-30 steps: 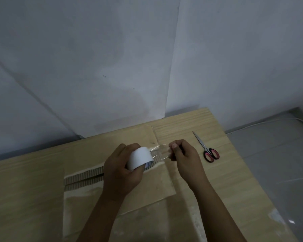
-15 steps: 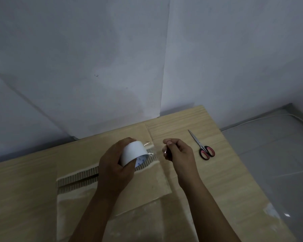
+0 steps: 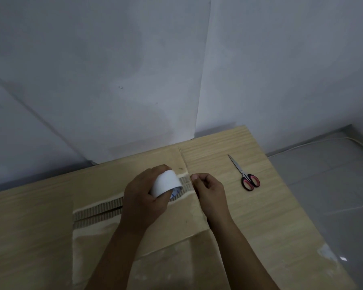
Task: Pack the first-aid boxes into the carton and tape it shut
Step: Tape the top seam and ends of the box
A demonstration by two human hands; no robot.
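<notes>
Gripping the tape roll (image 3: pixel 166 183) with my left hand (image 3: pixel 144 197), I am keeping the fingers curled over its far side and the thumb under its near side, so the white outer face is turned up toward the camera. The roll is hovering just above the carton (image 3: pixel 134 222), directly over the seam where the two top flaps are meeting; corrugated flap edges are showing along that seam to the left of my left fingers and again in the short gap between the two hands.

My right hand (image 3: pixel 210 192) is sitting just right of the roll, at the carton's right edge. Its fingers are curled inward with thumb and forefinger pressed together, tips pointing toward the roll. I cannot tell whether a tape end is pinched between them; any clear strip there is too faint to confirm.

The carton is lying closed on the wooden table (image 3: pixel 260 216), beneath and ahead of both wrists. The first-aid boxes are not showing anywhere in view.

Scissors (image 3: pixel 244 174) with red-and-black handles are resting on the table well to the right of my right fingers, blades closed and pointing away from me, apart from the carton.
</notes>
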